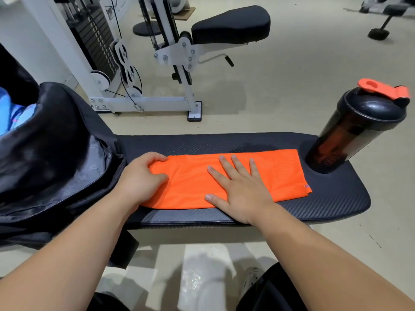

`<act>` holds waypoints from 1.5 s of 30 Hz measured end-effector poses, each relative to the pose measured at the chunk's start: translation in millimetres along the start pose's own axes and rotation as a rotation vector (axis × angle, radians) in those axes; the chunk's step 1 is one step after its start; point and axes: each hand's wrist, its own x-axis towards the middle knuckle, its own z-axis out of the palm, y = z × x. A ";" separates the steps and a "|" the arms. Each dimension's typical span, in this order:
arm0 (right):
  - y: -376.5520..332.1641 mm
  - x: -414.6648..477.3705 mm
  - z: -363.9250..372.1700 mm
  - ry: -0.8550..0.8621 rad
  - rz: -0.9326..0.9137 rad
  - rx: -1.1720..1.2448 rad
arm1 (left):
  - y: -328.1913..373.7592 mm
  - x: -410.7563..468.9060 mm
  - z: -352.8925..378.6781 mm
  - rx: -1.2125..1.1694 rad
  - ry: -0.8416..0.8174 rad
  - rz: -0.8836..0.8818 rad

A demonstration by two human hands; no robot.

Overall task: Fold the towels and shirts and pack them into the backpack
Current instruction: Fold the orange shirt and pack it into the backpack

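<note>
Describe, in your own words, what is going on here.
A person handles a folded orange cloth on a black bench. The left hand grips one end; the right hand presses flat on the middle. An open backpack holding blue fabric sits at the left; a bottle stands at the right.

Clothes (9, 113), seemingly, in backpack (56, 149) — towel (190, 182) right
</note>
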 end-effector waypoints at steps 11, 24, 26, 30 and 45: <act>-1.4 -1.3 -5.0 0.047 0.004 -0.011 | -16.1 -16.7 -10.3 -0.364 -0.144 -0.142; -45.5 20.4 -7.7 0.116 0.025 0.616 | 6.9 -30.2 -49.3 -0.518 0.093 -0.020; -49.6 23.2 -8.6 0.188 -0.033 0.903 | 22.7 -34.8 -61.7 -0.374 0.150 0.049; -39.0 17.9 -11.9 0.296 -0.043 0.907 | 68.0 -43.8 -63.9 -0.090 0.178 0.209; 76.0 -25.5 -26.2 0.589 0.505 1.304 | 145.6 -44.0 137.4 0.197 -0.274 0.519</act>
